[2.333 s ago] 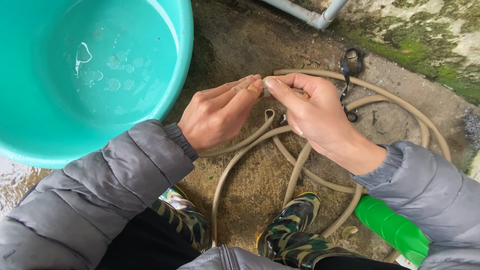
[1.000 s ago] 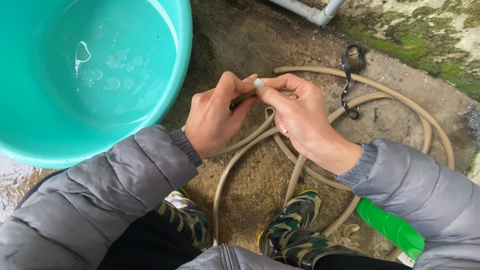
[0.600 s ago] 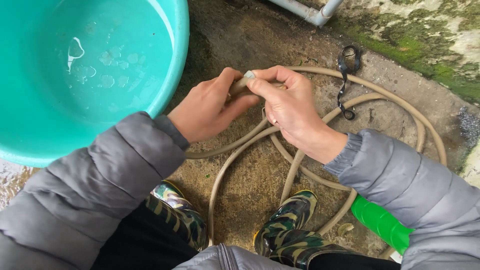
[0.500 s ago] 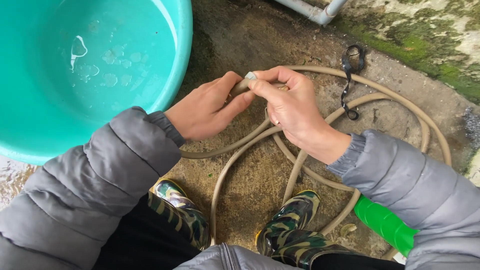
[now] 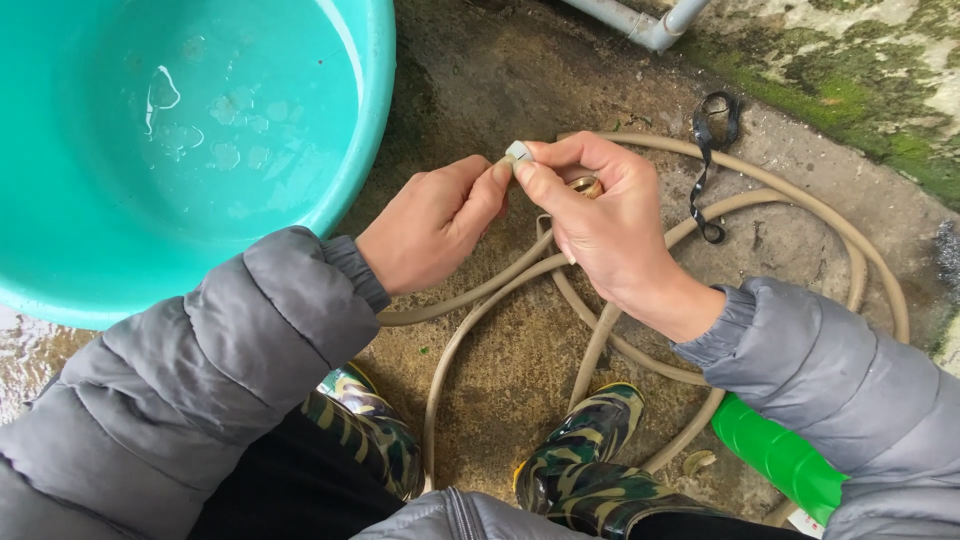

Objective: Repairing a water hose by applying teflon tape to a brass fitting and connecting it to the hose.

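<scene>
Both hands are brought together above a coil of beige hose [image 5: 640, 360] on a rough concrete floor [image 5: 480, 90]. A small pale, whitish piece [image 5: 518, 152] is pinched between the thumb and forefinger of the right hand [image 5: 600, 225], whose other fingers are curled round a brass-coloured fitting [image 5: 585, 186], partly hidden in the palm. The left hand [image 5: 435, 225] is loosely curled, its fingertips laid against the same pale piece; whether it is actually gripped there cannot be told. Grey padded sleeves are worn on both arms.

The hose is looped in several turns beneath the hands and runs toward the near edge, between two camouflage-patterned rubber boots [image 5: 580, 470]. A large turquoise basin [image 5: 370, 150], holding a little water, is seen at the far left, just beside the left forearm. A black strap [image 5: 710, 150] lies over the hose to the far right, a grey pipe [image 5: 640, 20] is visible at the far edge, and a green plastic object [image 5: 775, 455] is seen at the near right, under the right sleeve.
</scene>
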